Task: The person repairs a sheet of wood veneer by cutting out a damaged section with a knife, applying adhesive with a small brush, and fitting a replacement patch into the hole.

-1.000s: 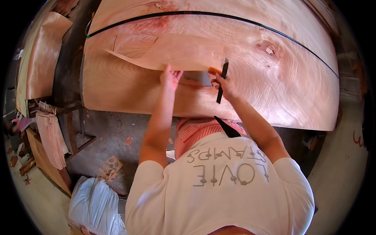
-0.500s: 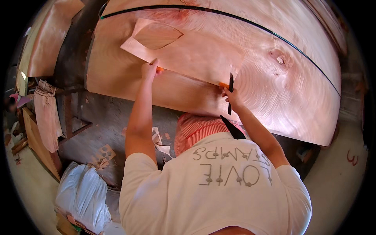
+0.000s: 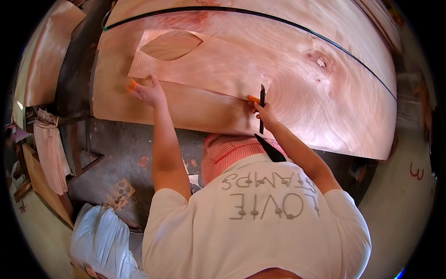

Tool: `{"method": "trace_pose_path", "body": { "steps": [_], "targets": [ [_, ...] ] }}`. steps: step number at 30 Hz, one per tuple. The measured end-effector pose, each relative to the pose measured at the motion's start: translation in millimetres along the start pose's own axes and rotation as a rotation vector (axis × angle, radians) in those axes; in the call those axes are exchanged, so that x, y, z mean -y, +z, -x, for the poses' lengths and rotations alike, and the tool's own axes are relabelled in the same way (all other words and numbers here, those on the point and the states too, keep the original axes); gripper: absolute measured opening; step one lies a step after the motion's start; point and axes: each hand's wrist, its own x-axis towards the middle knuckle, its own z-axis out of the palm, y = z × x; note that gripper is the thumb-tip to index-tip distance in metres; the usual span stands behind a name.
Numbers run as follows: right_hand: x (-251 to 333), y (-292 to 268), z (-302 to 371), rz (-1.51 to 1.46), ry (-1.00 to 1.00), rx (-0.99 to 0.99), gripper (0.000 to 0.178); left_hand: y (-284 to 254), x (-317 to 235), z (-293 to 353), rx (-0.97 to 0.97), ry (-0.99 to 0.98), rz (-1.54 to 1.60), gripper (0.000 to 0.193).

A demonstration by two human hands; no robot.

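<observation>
A thin rectangular veneer piece (image 3: 223, 69) with a leaf-shaped opening at its left end lies on a large wood veneer sheet (image 3: 195, 114). Just below the piece's near left corner is my left hand (image 3: 151, 94), holding nothing, its fingers apart and orange covers on some fingertips. Whether it touches the sheet I cannot tell. My right hand (image 3: 265, 114) grips a black utility knife (image 3: 262, 95), blade end pointing away from me. An orange-covered fingertip of that hand rests at the piece's near right corner.
A dark curved strip (image 3: 223, 8) crosses the far part of the large sheet. A knot with a small hole (image 3: 320, 62) lies to the right. On the floor at left are veneer scraps (image 3: 121, 193) and a white plastic-wrapped bundle (image 3: 102, 237), beside a metal frame (image 3: 81, 149).
My left hand has moved left along the near edge of the veneer piece and its fingers have spread. The piece's left end now lies flatter. My right hand keeps the knife.
</observation>
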Motion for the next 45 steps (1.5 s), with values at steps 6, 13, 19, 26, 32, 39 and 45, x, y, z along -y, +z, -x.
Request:
{"method": "trace_pose_path", "body": {
  "steps": [6, 13, 19, 26, 32, 39, 45],
  "targets": [
    [5.6, 7.3, 1.9, -0.009, -0.004, 0.036, 0.026, -11.4, -55.8, 44.4, 0.618, 0.947, 0.075, 0.071],
    [28.8, 0.1, 6.4, -0.237, -0.025, 0.036, 0.026, -16.1, -52.9, 38.2, 0.77, 0.962, 0.154, 0.042],
    [114.8, -2.6, 10.3, -0.351, -0.21, -0.001, 0.031, -2.3, -80.4, -32.1, 0.819, 0.829, 0.102, 0.026],
    [115.4, 3.9, 18.6, -0.307, -0.208, 0.0, 0.028, -4.5, -71.5, -44.6, 0.721, 0.844, 0.178, 0.032],
    [35.5, 5.0, 23.4, -0.149, 0.023, 0.093, 0.028, 1.8, -21.9, 18.7, 0.731, 0.989, 0.091, 0.041],
    [25.4, -3.3, 3.8, 0.278, 0.068, 0.247, 0.033, 6.9, -13.4, 17.3, 0.592, 0.724, 0.104, 0.055],
    [50.4, 3.9, -2.6, 0.712, -0.374, 0.124, 0.03, 16.8, -6.7, 18.3, 0.436, 0.526, -0.017, 0.047]
  ]
}}
